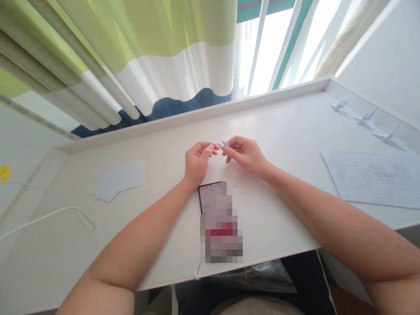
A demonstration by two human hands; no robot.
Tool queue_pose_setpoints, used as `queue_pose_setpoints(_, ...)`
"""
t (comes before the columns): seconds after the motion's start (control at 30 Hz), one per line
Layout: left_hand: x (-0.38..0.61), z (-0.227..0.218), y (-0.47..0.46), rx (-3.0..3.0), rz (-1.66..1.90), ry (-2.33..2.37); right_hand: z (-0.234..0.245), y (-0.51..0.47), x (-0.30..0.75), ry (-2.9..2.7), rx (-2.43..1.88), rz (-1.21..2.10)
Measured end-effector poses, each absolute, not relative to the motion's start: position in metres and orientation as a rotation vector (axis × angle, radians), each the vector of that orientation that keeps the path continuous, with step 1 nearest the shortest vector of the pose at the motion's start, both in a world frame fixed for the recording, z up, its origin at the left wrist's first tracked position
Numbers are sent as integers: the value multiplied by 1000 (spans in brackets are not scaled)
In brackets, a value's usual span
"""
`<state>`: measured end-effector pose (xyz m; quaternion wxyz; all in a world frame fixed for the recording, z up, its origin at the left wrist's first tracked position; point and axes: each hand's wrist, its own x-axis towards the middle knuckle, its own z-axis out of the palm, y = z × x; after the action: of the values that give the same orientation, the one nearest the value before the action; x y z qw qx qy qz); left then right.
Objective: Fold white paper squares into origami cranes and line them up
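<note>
Above the middle of the desk, my right hand (244, 153) pinches a small folded white paper piece (223, 144) between thumb and fingers. Pointed flaps stick up from the paper. My left hand (198, 161) is closed in a pinch at the paper's left tip; its fingers cover most of that contact. Just below my hands lies a phone (213, 197) with its screen lit, partly blurred out. Three folded paper cranes (365, 117) stand in a row along the right side of the desk.
Loose white paper squares (123, 179) lie overlapping on the left. A lined sheet with writing (377, 177) rests at the right. A white cable (49, 220) curves in from the left edge. A raised rim (197, 117) borders the desk's back, before curtains (131, 57).
</note>
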<state>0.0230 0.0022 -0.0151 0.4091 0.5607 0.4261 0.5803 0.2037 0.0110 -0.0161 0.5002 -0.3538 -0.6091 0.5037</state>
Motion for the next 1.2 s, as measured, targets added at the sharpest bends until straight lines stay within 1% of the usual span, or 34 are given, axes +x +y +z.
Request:
queue_pose_setpoints(0.53,25,-15,4,1267,1414,1001,-17,13,204,-1500,-823,1223)
queue_pose_setpoints(0.97,22,-17,6,1369,1385,1019,-20,14,206,-1508,-867,1202)
queue_pose_setpoints(1.2,23,-17,5,1396,1435,1050,-18,13,205,-1512,-878,1204)
